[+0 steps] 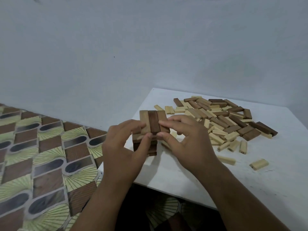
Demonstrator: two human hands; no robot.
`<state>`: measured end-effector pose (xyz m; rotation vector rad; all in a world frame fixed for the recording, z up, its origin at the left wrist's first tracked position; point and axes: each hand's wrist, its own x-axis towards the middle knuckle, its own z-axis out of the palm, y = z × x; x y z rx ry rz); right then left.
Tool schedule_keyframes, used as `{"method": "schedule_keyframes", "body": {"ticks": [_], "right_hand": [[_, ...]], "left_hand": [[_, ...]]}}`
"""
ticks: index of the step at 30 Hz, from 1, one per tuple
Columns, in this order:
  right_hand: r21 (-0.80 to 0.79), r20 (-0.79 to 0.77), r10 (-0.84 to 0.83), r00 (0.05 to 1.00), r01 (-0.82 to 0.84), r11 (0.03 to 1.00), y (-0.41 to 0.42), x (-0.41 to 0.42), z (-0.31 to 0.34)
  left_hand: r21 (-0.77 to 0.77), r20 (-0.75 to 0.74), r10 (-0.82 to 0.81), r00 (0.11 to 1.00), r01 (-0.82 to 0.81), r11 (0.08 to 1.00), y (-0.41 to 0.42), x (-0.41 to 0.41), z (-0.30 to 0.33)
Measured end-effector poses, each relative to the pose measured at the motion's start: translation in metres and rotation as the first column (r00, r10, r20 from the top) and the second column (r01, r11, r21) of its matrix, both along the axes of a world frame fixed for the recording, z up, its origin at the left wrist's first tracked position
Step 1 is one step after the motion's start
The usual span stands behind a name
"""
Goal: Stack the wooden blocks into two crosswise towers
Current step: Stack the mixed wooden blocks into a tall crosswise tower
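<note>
Blocks in tower (pixel 150 129) sit at 9 o'clock of white surface (pixel 250 180); loose pile (pixel 223 120) at 2 o'clock. Left hand (pixel 123 147) & right hand (pixel 183 140) pinch top layer's ends, squaring it. Light, stiff, smooth wood, prob. slides easily: hold by long sides, w/ gentle pressure.

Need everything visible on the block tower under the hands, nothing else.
The tower is a short stack of wooden blocks near the left edge of the white table. Its top layer is three long blocks side by side: light, dark brown, mid brown. The layers below look darker and are largely hidden by fingers, so the layer count is unclear. It stands upright. The left hand touches its left side and front; the right hand touches its right side. The loose pile lies apart to its right.
</note>
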<state>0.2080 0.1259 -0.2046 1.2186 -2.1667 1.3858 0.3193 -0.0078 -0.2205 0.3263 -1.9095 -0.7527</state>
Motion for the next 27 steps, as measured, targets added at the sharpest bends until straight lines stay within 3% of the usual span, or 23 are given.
{"method": "schedule_keyframes", "body": {"ticks": [8, 19, 27], "right_hand": [[0.1, 0.05, 0.033, 0.998, -0.038, 0.994, -0.028, -0.005, -0.011], [0.176, -0.032, 0.023, 0.999, -0.017, 0.984, -0.031, -0.012, -0.016], [0.192, 0.002, 0.014, 1.0, -0.014, 0.981, -0.031, -0.01, -0.018]], "left_hand": [[0.061, 0.058, 0.048, 0.997, -0.052, 0.997, -0.023, 0.005, -0.015], [0.12, 0.121, 0.035, 0.992, -0.05, 0.992, -0.025, 0.001, -0.023], [0.111, 0.133, 0.041, 0.99, -0.056, 0.992, -0.027, 0.001, -0.027]]}}
